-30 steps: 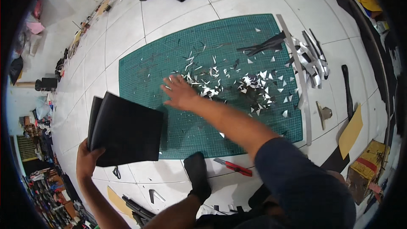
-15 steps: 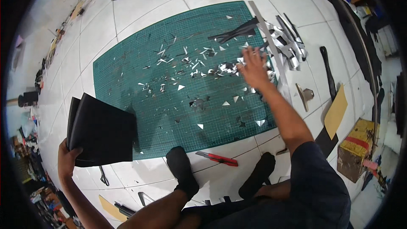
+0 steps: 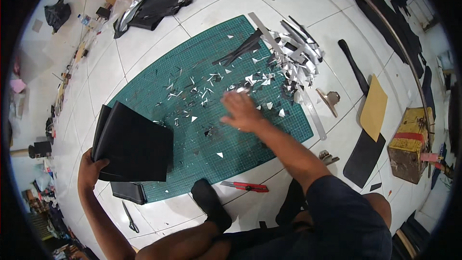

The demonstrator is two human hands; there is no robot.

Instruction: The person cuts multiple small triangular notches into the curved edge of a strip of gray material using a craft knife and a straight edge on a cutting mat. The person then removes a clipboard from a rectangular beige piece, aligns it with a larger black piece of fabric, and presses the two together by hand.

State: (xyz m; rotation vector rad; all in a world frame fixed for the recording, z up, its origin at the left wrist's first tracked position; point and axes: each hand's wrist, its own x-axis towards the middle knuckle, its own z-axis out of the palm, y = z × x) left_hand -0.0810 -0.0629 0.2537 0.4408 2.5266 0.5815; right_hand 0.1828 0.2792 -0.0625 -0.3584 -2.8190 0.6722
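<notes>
Presently: folded black sheet [image 3: 137, 147], pinched by left hand [image 3: 91, 169], over left part of green cutting mat [image 3: 240, 151]; right hand [image 3: 244, 111], thumb spread from blurred fingers, at mid-mat beside loose silver scraps [image 3: 282, 112].

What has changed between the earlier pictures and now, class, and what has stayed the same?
The right hand went rightward to the edge of the green mat, then came back left toward its middle. Many silver scraps moved right, across the metal ruler to the silver strips. The left hand kept hold of the folded black sheet; the red cutter stayed on the floor.
</notes>
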